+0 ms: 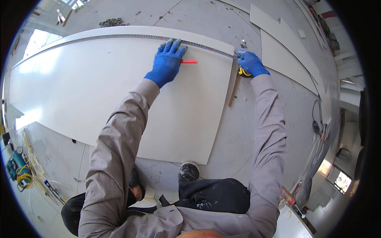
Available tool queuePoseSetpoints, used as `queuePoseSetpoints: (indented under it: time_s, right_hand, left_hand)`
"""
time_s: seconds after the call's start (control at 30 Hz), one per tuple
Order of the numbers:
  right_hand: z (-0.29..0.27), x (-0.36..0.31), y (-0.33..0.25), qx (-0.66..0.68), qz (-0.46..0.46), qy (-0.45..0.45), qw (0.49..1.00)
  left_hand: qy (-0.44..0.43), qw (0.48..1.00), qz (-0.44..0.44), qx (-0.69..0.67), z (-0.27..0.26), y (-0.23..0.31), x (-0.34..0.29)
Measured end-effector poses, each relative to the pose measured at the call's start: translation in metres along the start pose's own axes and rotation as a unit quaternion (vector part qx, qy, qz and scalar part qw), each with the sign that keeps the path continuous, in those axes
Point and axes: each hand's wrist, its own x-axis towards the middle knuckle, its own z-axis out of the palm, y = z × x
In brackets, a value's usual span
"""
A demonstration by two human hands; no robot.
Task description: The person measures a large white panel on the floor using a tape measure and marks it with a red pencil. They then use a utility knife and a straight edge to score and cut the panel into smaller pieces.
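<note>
A large white panel (119, 95) lies flat in front of me. The steel blade of a tape measure (119, 36) runs along its far edge, from the left side to the right corner. My left hand (167, 62), in a blue knitted glove, reaches over the panel with fingers stretched onto the blade. A red pencil (189, 61) sticks out from under its thumb side, its other end hidden by the hand. At the right corner my right hand (252, 63), gloved too, is closed on the tape measure. Its yellow and black case (243, 72) shows below the fingers.
Long white panels (285, 59) lie on the floor to the right. A brown strip (234, 91) sits by the panel's right edge. A chain (113, 22) lies beyond the far edge. Teal power tools (18, 166) are at lower left, a tube (288, 196) at lower right.
</note>
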Motion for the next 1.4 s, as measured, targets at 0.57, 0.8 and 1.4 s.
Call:
queuePoseSetpoints:
  time_s: [0.57, 0.8, 1.4]
  right_hand:
    - [0.023, -0.023, -0.045, -0.155, -0.084, 0.179, 0.968]
    - [0.017, -0.028, -0.115, -0.183, -0.014, 0.225, 0.957]
    - [0.057, -0.028, -0.174, 0.398, 0.156, -0.011, 0.904]
  left_hand:
    - [-0.012, 1.000, 0.011, 0.022, 0.024, 0.009, 0.032]
    - [-0.142, 0.987, 0.011, 0.077, -0.015, 0.024, 0.043]
    - [-0.232, 0.969, 0.046, 0.066, -0.031, 0.012, 0.061]
